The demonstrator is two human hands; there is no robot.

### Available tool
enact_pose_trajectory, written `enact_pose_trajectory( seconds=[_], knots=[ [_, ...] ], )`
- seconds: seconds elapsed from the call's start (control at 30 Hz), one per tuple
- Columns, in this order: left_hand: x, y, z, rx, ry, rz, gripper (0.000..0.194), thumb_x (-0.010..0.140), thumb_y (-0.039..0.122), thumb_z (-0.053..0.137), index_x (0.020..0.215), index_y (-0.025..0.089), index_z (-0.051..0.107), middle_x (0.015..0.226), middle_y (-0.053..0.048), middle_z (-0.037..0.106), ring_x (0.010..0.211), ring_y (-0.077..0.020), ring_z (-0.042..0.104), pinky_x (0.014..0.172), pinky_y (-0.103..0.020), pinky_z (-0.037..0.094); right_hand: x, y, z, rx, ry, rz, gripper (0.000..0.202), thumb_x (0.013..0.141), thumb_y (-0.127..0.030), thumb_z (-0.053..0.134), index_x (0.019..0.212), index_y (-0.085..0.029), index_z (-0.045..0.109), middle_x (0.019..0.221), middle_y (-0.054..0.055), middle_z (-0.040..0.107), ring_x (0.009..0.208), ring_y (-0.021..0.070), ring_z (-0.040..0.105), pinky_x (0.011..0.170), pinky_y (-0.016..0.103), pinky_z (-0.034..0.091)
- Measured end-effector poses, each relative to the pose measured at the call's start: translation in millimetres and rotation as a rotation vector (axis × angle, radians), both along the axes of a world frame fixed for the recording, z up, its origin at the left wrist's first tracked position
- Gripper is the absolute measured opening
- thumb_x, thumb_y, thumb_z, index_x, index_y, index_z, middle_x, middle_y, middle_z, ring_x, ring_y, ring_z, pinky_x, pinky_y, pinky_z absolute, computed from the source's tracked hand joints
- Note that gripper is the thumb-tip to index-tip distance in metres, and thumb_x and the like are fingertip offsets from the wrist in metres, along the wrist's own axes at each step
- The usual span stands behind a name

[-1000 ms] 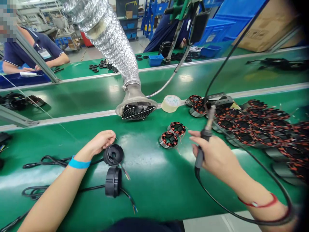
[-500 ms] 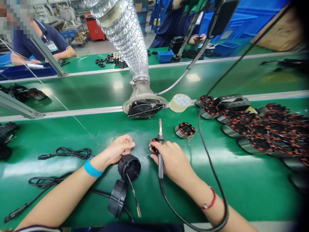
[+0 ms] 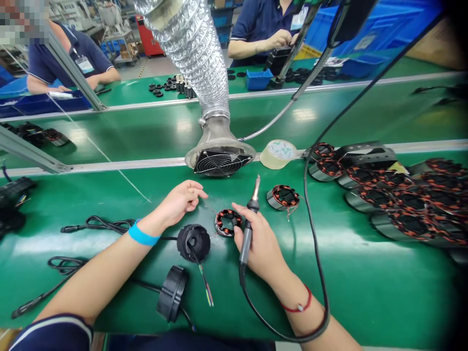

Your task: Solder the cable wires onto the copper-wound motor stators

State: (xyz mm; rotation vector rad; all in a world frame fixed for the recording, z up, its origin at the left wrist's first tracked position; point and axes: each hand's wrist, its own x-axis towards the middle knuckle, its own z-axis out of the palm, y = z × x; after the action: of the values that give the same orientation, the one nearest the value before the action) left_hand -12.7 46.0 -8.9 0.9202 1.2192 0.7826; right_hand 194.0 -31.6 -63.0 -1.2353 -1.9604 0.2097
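My right hand (image 3: 258,239) grips a soldering iron (image 3: 247,239), its tip pointing up and away. The thumb and index finger of that hand also touch a motor stator (image 3: 220,227), a ring with copper windings, lying on the bench. My left hand (image 3: 183,201) is beside the stator, its fingers curled in a loose pinch. A fine wire runs from near its fingertips towards the stator; the exact grip is hard to see. Below that hand sits a round black housing (image 3: 188,241) with coloured wires (image 3: 206,287) coming out. A second black housing (image 3: 171,295) stands on its side nearer me.
A fume hose with fan (image 3: 223,163) hangs ahead, beside a tape roll (image 3: 278,155). One stator (image 3: 282,197) stands alone; several more (image 3: 405,204) crowd the right. The iron's cable (image 3: 315,243) loops on the right. Black cables (image 3: 106,223) lie left. Two co-workers sit opposite.
My left hand has lifted away from the black housing, its fingers loosening. The housing has turned, its face now towards me. My right hand has shifted slightly, uncovering more of the stator; the iron tilts right.
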Motion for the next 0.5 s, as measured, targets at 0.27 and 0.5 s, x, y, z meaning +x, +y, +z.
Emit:
enact_pose_trajectory(
  seconds=[0.27, 0.5],
  knots=[
    [-4.8, -2.1, -7.4, 0.008, 0.291, -0.412, 0.022, 0.074, 0.032, 0.065, 0.067, 0.012, 0.062, 0.058, 0.004, 0.046, 0.053, -0.0064, 0.032, 0.050, -0.021, 0.020, 8.3, -1.8, 0.4, -0.078, 0.047, 0.091, 0.056, 0.087, -0.017, 0.052, 0.139, -0.021, 0.035, 0.136, 0.016, 0.058, 0.121, 0.0285, 0.059, 0.097, 0.051, 0.052],
    [-3.5, -4.6, -14.3, -0.132, 0.047, -0.524, 0.036, 0.071, 0.047, 0.067, 0.074, 0.012, 0.062, 0.059, 0.004, 0.048, 0.044, -0.0033, 0.022, 0.046, -0.023, 0.010, -1.2, -2.3, -5.4, -0.167, 0.010, 0.204, 0.058, 0.089, -0.017, 0.054, 0.142, -0.022, 0.031, 0.141, 0.017, 0.053, 0.124, 0.0294, 0.056, 0.097, 0.052, 0.053]
  ],
)
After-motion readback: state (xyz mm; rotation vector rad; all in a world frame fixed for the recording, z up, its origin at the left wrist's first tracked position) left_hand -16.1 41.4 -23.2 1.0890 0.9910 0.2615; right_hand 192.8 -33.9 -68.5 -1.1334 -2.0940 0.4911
